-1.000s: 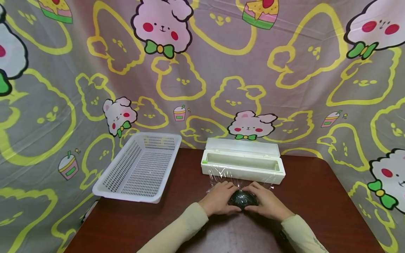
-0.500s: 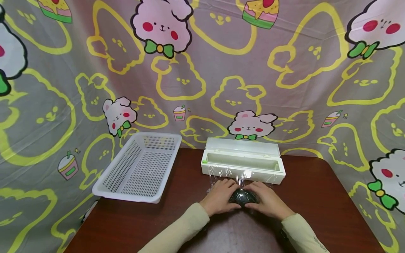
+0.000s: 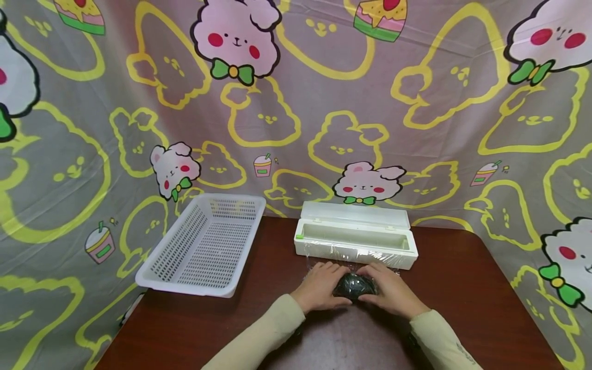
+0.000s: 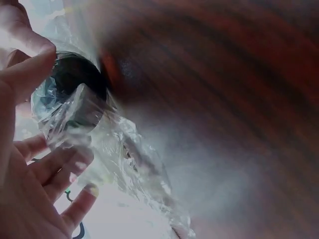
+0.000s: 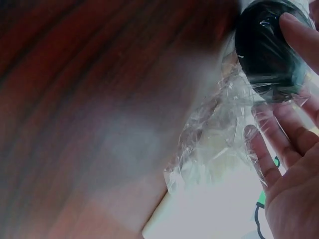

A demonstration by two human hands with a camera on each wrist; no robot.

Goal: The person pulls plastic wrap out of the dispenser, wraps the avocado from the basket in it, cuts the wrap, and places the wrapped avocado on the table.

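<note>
A dark, rounded, glossy object (image 3: 354,286) under clear cling film sits at the table's middle, in front of the white wrap box (image 3: 356,253); its kind cannot be told. From the left side my left hand (image 3: 320,288) grips it, thumb near me and fingers on the far side. Opposite, my right hand (image 3: 389,289) holds it the same way. Clear cling film (image 4: 139,159) crinkles around the dark object (image 4: 79,82) and over the left fingers in the left wrist view. In the right wrist view, the right thumb presses the dark object (image 5: 264,47), and film (image 5: 214,129) stretches toward the box.
The wrap box's lid (image 3: 353,213) stands raised at the back. To the left lies a white perforated basket (image 3: 185,289) with nothing visible in it. A patterned cloth (image 3: 296,118) hangs behind the brown table (image 3: 462,293).
Both hands and the dark object have shifted slightly away from me, toward the box. The film between them, gathered in bright folds half a second ago, now looks slacker.
</note>
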